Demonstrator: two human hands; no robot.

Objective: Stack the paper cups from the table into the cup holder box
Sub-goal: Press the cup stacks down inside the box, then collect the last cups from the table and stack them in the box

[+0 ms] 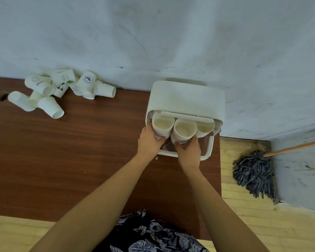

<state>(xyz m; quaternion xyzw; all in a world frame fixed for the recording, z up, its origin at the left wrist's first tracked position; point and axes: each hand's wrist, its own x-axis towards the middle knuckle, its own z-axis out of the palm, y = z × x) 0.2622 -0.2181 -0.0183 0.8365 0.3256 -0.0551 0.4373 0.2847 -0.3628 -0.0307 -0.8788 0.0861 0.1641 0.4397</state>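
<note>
1. The cup holder box [185, 99], cream with a rounded lid, stood at the far right end of the brown table [80, 151], about one o'clock from the person, its back against the pale wall [153, 33].
2. Three stacks of paper cups stood side by side in the box's open front, mouths toward the camera: the left stack [162, 127], the middle stack [185, 130] and the right stack [205, 129].
3. The left hand [149, 142] gripped the left stack from its nine o'clock side, fingers curled round the cup walls.
4. The right hand [189, 151] gripped the middle stack at its six o'clock side, fingers curled under its lower rims.
5. The right stack was touched by neither hand.
6. A clear tray with a cream rim [208, 151] stuck out of the box toward six o'clock, beneath both hands.
7. A loose pile of paper cups [60, 90] lay on their sides at the far left of the table, about ten o'clock, well apart from the box; some bore printed marks, one reading "HELLO".
8. A grey mop [255, 173] with a wooden handle rested on the wooden floor [244, 224] at three o'clock, off the table's right edge.
9. A dark floral garment [153, 237] showed at six o'clock.
</note>
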